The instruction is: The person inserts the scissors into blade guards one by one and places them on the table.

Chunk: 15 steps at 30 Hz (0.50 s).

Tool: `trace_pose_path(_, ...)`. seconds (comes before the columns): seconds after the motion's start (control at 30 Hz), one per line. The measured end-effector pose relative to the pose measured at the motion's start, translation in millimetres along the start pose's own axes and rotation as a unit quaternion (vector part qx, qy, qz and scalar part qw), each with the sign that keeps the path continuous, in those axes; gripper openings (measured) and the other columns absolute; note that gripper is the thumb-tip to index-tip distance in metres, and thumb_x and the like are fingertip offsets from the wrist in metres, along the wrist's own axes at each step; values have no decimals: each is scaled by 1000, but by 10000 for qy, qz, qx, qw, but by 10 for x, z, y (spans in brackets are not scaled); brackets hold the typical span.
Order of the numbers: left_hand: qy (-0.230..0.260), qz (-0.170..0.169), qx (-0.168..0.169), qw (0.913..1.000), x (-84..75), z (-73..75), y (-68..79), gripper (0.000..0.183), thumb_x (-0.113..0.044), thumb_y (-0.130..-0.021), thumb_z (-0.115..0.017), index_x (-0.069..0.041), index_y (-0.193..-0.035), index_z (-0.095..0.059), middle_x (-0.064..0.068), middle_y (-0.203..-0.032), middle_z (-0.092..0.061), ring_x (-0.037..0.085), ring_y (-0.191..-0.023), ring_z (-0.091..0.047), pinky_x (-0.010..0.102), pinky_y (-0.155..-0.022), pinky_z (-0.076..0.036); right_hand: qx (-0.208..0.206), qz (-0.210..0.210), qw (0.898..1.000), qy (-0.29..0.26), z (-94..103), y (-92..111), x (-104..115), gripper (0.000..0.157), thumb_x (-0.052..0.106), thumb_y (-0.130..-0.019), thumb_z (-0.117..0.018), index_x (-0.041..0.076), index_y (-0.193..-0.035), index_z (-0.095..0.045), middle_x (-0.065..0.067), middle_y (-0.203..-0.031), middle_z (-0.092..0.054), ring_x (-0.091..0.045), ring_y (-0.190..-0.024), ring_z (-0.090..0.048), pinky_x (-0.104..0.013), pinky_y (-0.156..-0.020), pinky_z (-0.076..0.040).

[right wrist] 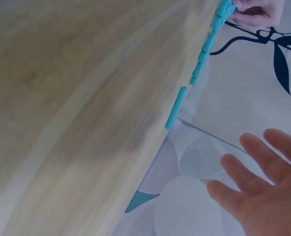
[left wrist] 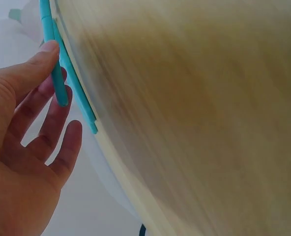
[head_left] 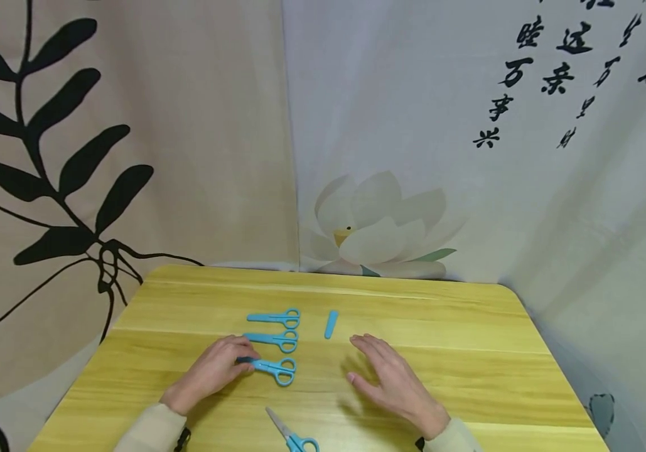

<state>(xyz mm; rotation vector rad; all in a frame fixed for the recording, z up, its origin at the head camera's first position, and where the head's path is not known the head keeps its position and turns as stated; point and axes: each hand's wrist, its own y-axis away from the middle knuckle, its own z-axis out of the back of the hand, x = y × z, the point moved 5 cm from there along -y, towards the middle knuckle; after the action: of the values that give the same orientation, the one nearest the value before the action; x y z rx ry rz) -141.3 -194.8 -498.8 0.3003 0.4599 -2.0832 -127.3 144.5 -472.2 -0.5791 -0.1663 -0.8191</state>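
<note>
My left hand (head_left: pixel 218 370) pinches the covered blade end of a pair of blue scissors (head_left: pixel 282 371), thumb on one side and fingers on the other; its finger loops point right. In the left wrist view the blue blade cover (left wrist: pixel 60 88) sticks out past the thumb, with the other fingers spread loosely. Just behind lie two more blue scissors with covers on, the middle pair (head_left: pixel 277 339) and the far pair (head_left: pixel 275 317). My right hand (head_left: pixel 393 380) hovers over the table with fingers extended and holds nothing. Beyond its fingertips lies a loose blue blade cover (head_left: pixel 331 324).
Uncovered scissors (head_left: pixel 294 433) with a bare metal blade lie near the front of the wooden table (head_left: pixel 498 351), partly cut off by the frame. Printed curtains (head_left: pixel 215 157) hang right behind the table's far edge.
</note>
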Motion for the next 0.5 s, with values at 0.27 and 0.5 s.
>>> trace_pose_path(0.27, -159, 98, 98, 9998, 42, -20, 6, 14, -11, -85, -85, -13, -99, -81, -7, -98, -72, 15, -92, -66, 41, -83, -57, 11, -23, 10000, -12, -6, -4, -4, 60, 41, -97, -70, 6, -144, -58, -9, -145, -60, -33, -134, -55, -53, -106, -48)
trace_pose_path(0.5, -167, 214, 202, 9994, 33, -20, -10, 18, -13, -87, -84, -11, -104, -79, -4, -103, -70, 19, -98, -66, 43, -86, -57, -7, -27, 10000, 22, -3, -30, 0, 59, 41, -97, -71, 6, -143, -59, -9, -145, -60, -33, -134, -55, -53, -106, -48)
